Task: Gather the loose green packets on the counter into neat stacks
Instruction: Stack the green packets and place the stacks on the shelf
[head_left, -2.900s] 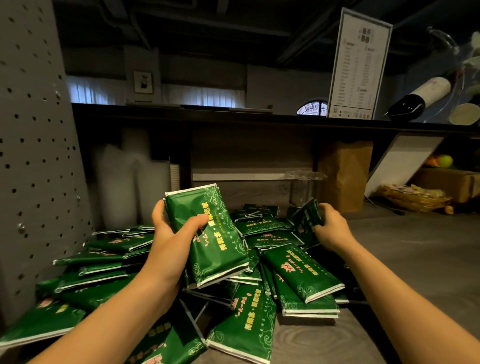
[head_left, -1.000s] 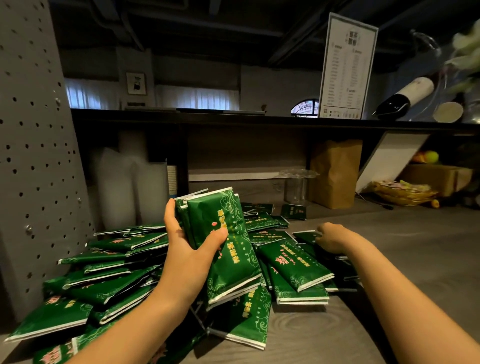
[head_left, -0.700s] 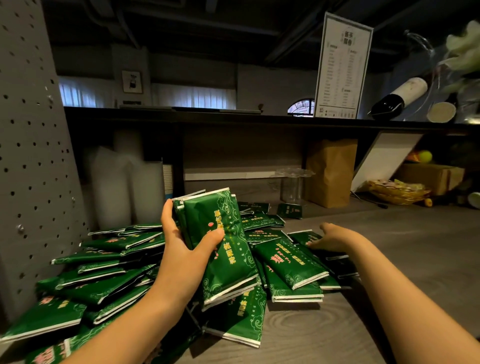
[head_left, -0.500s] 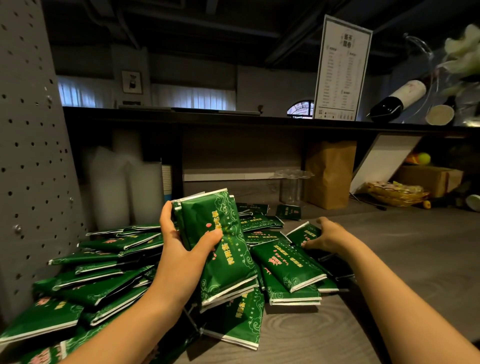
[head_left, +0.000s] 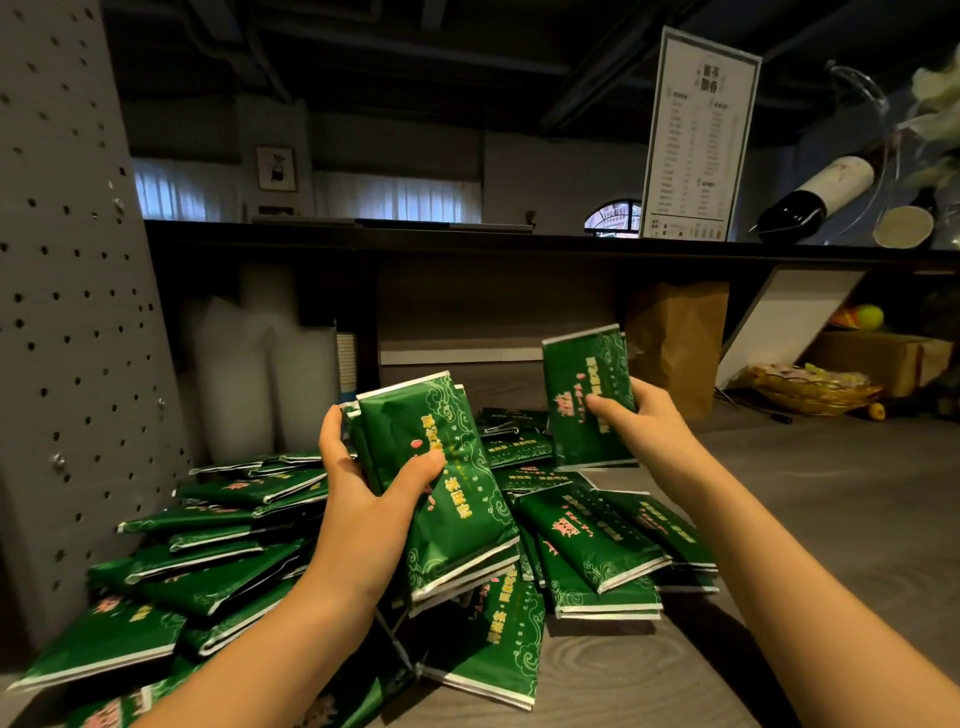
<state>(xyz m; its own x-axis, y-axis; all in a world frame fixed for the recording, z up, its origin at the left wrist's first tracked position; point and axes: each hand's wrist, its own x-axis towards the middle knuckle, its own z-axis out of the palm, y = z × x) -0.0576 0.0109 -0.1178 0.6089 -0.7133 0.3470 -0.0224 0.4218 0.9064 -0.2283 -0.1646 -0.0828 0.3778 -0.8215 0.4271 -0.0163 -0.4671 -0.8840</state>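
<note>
Both hands loaded over the heap, gathering under way.
Nearest: loose green packets (head_left: 587, 540) sprawl on the counter (head_left: 779, 597). Above, left hand (head_left: 363, 499) clasps a squared bundle (head_left: 447, 493), thumb across its face (likely keeping edges aligned). Beyond, right hand (head_left: 644, 421) pinches a single packet (head_left: 587, 400) upright, probably bound for that bundle. Far back, paper bag (head_left: 675, 338).

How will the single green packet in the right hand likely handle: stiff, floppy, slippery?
Probably fairly stiff: the packet stands upright in the right hand without drooping. Likely light, as a one-handed hold suffices. Its glossy wrapper may slide easily.
</note>
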